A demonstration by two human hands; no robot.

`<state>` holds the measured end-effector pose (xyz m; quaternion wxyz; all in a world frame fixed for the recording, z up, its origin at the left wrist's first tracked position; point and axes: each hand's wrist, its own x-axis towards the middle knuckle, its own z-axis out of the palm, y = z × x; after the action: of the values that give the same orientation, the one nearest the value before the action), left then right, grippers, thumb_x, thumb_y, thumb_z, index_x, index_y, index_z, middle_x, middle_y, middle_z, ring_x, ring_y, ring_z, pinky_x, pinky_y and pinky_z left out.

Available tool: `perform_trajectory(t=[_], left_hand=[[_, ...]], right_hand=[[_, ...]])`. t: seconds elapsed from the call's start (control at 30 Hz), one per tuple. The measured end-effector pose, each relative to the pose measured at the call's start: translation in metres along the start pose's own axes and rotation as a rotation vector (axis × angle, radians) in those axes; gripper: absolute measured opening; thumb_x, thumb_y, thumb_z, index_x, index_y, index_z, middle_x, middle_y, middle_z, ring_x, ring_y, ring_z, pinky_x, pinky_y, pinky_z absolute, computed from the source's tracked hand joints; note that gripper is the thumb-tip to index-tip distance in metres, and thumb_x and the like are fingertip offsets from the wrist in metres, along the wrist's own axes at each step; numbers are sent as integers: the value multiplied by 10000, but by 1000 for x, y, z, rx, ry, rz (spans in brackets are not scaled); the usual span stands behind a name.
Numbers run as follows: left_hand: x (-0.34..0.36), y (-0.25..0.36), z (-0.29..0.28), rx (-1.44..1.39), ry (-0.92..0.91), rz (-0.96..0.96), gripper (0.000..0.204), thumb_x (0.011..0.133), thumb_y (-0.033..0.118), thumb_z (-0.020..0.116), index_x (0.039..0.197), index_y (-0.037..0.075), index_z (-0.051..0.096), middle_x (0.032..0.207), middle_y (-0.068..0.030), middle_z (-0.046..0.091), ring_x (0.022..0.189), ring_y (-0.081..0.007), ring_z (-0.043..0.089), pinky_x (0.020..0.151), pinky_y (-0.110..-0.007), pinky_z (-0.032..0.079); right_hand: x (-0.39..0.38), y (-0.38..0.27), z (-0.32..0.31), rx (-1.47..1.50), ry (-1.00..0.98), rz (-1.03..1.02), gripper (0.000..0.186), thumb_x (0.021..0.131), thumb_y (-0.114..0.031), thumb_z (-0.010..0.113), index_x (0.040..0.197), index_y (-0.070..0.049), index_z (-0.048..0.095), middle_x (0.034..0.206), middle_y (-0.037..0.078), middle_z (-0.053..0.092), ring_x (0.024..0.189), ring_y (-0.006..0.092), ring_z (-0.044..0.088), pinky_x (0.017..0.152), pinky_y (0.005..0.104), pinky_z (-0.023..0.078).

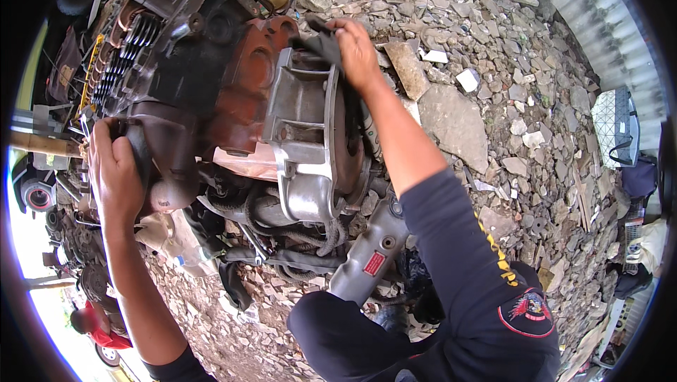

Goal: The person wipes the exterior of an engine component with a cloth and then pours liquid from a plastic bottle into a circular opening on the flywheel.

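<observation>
A large engine [233,100] lies in front of me, with an orange-red block section and a silver ribbed housing [303,100] at its right end. My right hand [357,51] pinches a crumpled black rag [319,46] against the housing's upper right edge. On the other side, my left hand [115,170] curls around the outer edge of a dark brown rounded engine part [168,149]; a thin dark piece lies along its palm, and I cannot make out whether that is cloth or metal. Below the housing are dark hoses [317,241].
Broken stone and tile rubble [508,121] covers the ground. A grey metal cover [370,251] with a red label lies near my knee. Bags [615,128] stand by a corrugated wall [599,22] at the right. Another person in red [106,325] is at the lower left.
</observation>
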<state>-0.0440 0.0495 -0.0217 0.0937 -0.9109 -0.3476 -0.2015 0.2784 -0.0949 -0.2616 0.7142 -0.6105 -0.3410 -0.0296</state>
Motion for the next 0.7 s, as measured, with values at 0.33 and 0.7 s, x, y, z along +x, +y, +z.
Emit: perform_trajectory(t=[0.33, 0.7], left_hand=[[0, -1, 2, 36, 12, 2, 383, 943, 183, 358, 1223, -23, 519, 1200, -271, 575, 1107, -430, 540, 982, -488, 388], [0, 15, 3, 38, 52, 5, 348, 917, 194, 388, 1152, -21, 528, 1147, -254, 589, 1075, -434, 536, 957, -532, 383]], right_hand=[[4, -25, -6, -250, -173, -97, 363, 886, -272, 453, 984, -53, 725, 1027, 184, 693, 1020, 321, 653, 925, 390, 485], [48, -39, -32, -404, -720, 80, 339, 885, -279, 547, 1109, -117, 743, 1080, 164, 720, 1028, 355, 670, 937, 419, 510]])
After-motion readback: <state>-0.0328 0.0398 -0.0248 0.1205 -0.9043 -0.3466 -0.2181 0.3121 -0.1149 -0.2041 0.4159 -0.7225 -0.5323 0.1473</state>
